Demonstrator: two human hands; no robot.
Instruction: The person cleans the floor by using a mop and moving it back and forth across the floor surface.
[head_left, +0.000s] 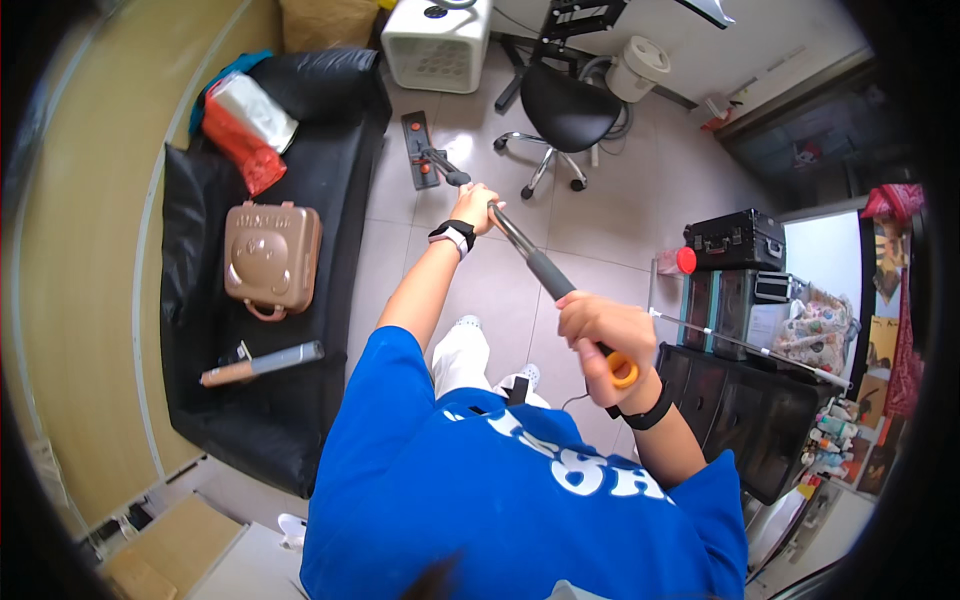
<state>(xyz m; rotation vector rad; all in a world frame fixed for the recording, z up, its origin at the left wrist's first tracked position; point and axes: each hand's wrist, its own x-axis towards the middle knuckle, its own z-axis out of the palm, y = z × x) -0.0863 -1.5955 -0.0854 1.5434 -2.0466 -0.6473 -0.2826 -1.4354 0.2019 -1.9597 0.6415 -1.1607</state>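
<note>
A flat mop with a metal pole (516, 229) slants across the view in front of me. My left hand (475, 207) is wrapped around the pole's lower part, above a dark grey joint. Higher up, my right hand (609, 334) grips the dark handle, whose yellow hanging loop (622, 370) shows beneath my fingers. The rectangular mop head (421, 150), dark with orange buttons, lies on the tiled floor (480, 262) between the sofa and the swivel chair. Its pad underneath is hidden.
To the left stands a black sofa (337, 225) with a rose-gold case (271, 259), a wrapped roll (262, 364) and bags. A black swivel chair (570, 105) and a white box-shaped unit (436, 52) stand ahead. Black drawers (739, 405) and a black case (736, 238) are on the right.
</note>
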